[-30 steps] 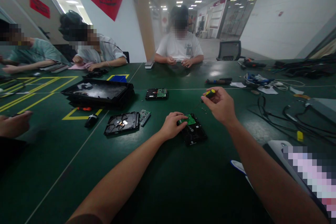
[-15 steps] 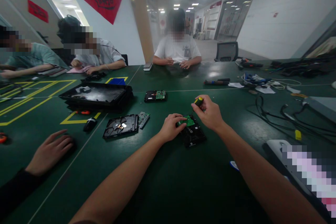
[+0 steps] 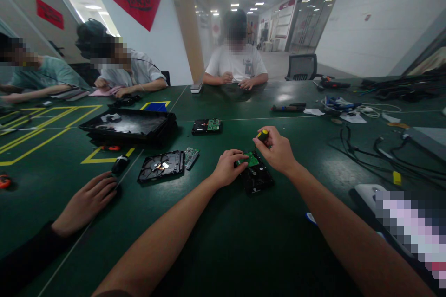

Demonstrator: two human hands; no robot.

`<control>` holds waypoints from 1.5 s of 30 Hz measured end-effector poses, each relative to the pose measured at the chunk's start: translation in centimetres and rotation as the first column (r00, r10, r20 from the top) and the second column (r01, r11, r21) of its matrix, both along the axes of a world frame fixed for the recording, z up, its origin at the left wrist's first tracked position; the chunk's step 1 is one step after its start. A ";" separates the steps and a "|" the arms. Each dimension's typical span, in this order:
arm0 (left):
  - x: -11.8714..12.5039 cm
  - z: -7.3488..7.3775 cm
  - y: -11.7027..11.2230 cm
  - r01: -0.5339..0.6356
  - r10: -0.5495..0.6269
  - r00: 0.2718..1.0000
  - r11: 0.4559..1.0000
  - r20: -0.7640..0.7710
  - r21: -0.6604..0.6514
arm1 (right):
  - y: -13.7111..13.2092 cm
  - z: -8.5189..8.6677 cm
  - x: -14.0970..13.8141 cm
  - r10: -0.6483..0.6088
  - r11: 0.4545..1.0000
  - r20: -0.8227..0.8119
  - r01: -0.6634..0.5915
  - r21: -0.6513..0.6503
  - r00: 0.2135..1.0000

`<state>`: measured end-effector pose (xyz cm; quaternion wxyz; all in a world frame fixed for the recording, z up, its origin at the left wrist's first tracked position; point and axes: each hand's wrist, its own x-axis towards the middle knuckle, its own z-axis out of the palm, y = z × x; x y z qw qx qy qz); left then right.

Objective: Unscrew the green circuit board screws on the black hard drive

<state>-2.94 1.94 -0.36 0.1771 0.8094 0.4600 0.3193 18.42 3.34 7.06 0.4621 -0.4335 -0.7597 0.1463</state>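
Dull metal and glossy plastic on a smooth, softly reflective green tabletop [image 3: 240,241]
The hard drive [image 3: 258,180] looks like matt black metal; the screwdriver handle [image 3: 263,135] appears plastic; the black tray [image 3: 139,123] shines; the white scrap [image 3: 354,118] resembles paper, the dark sleeve [image 3: 33,253] matt cloth.

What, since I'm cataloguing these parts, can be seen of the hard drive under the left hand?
The hard drive is a black, boxy unit, metal by its look, with a green circuit board at its far end and a few small pale marks on the nearer part. It lies board-side up, slightly askew, on the dark green table. The left hand rests its fingers on the board; the right hand holds a yellow-and-black screwdriver over the far edge. Whether its tip touches is unclear.
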 end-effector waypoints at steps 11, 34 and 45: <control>0.0 0.0 0.0 -0.002 0.002 1.000 1.000 -0.001 0.001 | -0.2 0.4 0.0 -0.002 1.000 -0.015 0.002 -0.019 1.000; 0.0 0.1 -0.1 -0.004 0.004 1.000 1.000 -0.006 0.004 | -0.4 0.1 -0.2 0.007 0.999 0.068 -0.010 0.051 0.998; 0.1 0.3 -0.1 -0.007 0.007 1.000 1.000 -0.007 -0.008 | -1.0 2.0 -0.4 0.075 0.972 0.166 -0.110 0.209 0.983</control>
